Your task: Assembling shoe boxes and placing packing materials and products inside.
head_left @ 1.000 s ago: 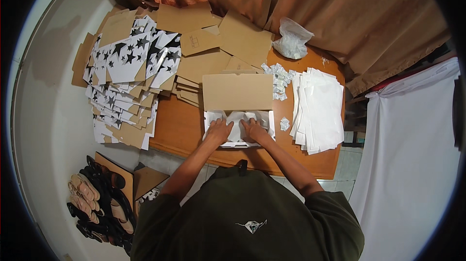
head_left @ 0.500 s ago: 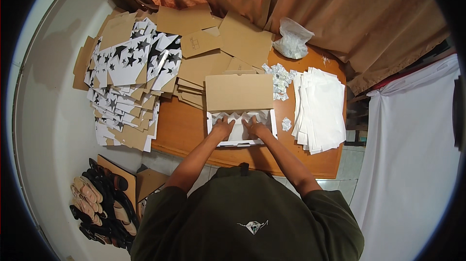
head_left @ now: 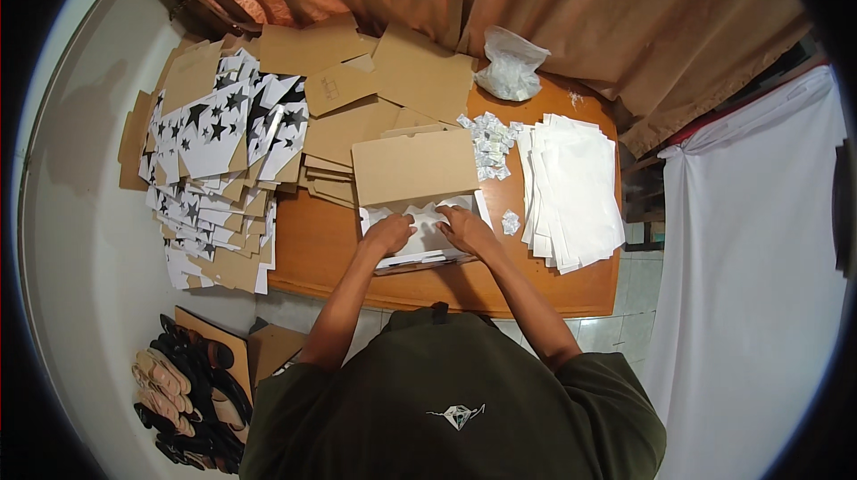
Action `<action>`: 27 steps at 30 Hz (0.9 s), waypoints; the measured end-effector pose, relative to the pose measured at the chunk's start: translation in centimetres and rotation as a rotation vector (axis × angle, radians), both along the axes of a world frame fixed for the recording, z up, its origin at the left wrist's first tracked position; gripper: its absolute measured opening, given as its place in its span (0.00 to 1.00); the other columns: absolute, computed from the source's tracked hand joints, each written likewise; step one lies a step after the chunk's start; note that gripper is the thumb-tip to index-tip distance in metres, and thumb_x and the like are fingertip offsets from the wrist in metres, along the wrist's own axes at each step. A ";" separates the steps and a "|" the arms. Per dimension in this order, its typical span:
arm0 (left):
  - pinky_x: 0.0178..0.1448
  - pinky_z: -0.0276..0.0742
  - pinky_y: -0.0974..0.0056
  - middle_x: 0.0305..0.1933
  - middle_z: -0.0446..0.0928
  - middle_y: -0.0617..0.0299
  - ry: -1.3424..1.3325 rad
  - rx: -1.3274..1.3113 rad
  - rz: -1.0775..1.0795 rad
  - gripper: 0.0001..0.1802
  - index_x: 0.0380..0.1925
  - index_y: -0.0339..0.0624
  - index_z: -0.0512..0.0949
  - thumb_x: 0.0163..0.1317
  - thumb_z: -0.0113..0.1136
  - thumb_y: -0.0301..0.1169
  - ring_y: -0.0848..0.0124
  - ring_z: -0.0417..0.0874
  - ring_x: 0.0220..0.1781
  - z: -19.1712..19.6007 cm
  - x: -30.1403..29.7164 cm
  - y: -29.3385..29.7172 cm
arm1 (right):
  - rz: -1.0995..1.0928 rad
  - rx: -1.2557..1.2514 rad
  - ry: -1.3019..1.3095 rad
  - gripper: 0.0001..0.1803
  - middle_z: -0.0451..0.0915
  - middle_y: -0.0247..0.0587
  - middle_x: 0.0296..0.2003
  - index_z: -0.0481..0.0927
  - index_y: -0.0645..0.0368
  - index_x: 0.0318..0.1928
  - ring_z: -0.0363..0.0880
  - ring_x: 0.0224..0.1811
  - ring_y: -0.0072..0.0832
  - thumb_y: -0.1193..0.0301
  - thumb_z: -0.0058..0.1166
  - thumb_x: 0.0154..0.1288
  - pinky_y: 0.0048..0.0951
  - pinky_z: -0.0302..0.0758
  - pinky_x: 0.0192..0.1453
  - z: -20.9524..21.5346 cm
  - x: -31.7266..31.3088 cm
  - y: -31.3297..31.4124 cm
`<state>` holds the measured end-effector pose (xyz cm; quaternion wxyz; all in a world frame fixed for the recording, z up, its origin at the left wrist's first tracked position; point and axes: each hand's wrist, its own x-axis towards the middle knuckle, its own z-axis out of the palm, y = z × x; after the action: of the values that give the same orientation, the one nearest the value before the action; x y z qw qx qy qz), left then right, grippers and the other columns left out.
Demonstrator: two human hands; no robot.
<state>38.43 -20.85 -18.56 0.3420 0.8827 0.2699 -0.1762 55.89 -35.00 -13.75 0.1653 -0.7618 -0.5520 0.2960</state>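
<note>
**Inspector A:** State of the hands?

**Inspector B:** Both lie flat, palms down, on the white paper (head_left: 427, 232) inside the open box (head_left: 420, 212). Left hand (head_left: 388, 233) is on the left half, right hand (head_left: 466, 228) on the right half. Fingers look spread and pressing; neither is clenched, and I cannot tell whether either pinches the sheet.

**Inspector A:** Where does the box sit?

**Inspector B:** Near the front edge of the desk (head_left: 312, 243), about mid-width, directly ahead of the person. Its long axis runs left to right, parallel to that edge. Its brown lid (head_left: 415, 166) stands open on the far side. Both hands are equally near; the paper lies under them and just beyond the fingertips.

**Inspector A:** Contents?

**Inspector B:** Only crumpled white paper is visible; anything beneath is hidden.

**Inspector A:** Surroundings?

**Inspector B:** A stack of white sheets (head_left: 571, 190) near the right edge. Small silvery packets (head_left: 486, 142) lie between that stack and the lid, with one stray packet (head_left: 510, 222) just right of the box. A clear plastic bag (head_left: 509, 65) at the far edge. Flat brown cardboard (head_left: 393, 78) is piled behind the lid, and star-printed flat boxes (head_left: 214, 158) spill over the left edge.
</note>
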 end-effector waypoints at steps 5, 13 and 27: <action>0.61 0.76 0.50 0.56 0.80 0.44 -0.354 -0.009 0.102 0.20 0.57 0.37 0.77 0.72 0.56 0.39 0.48 0.81 0.59 7.3 2.0 -1.3 | -0.269 0.180 0.126 0.16 0.83 0.56 0.50 0.80 0.63 0.55 0.84 0.48 0.47 0.69 0.53 0.73 0.42 0.80 0.51 4.4 2.9 -4.2; 0.52 0.80 0.55 0.50 0.83 0.44 -0.520 -0.307 0.062 0.21 0.52 0.34 0.77 0.69 0.61 0.40 0.56 0.86 0.49 7.2 13.3 -7.1 | -0.534 0.204 0.017 0.15 0.86 0.52 0.40 0.80 0.64 0.55 0.86 0.37 0.40 0.70 0.55 0.72 0.38 0.81 0.45 -0.2 10.4 -11.0; 0.62 0.77 0.50 0.52 0.81 0.35 0.087 0.001 -0.140 0.19 0.49 0.29 0.80 0.58 0.56 0.27 0.43 0.82 0.56 -2.7 25.8 -11.4 | -0.488 0.213 -0.380 0.05 0.80 0.45 0.34 0.81 0.57 0.36 0.79 0.41 0.46 0.73 0.53 0.62 0.54 0.70 0.43 -10.6 12.8 -11.8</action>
<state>64.23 -32.22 -21.23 0.3163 0.8911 0.2221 -0.2379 68.69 -46.79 -24.36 0.2040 -0.8916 -0.4021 0.0408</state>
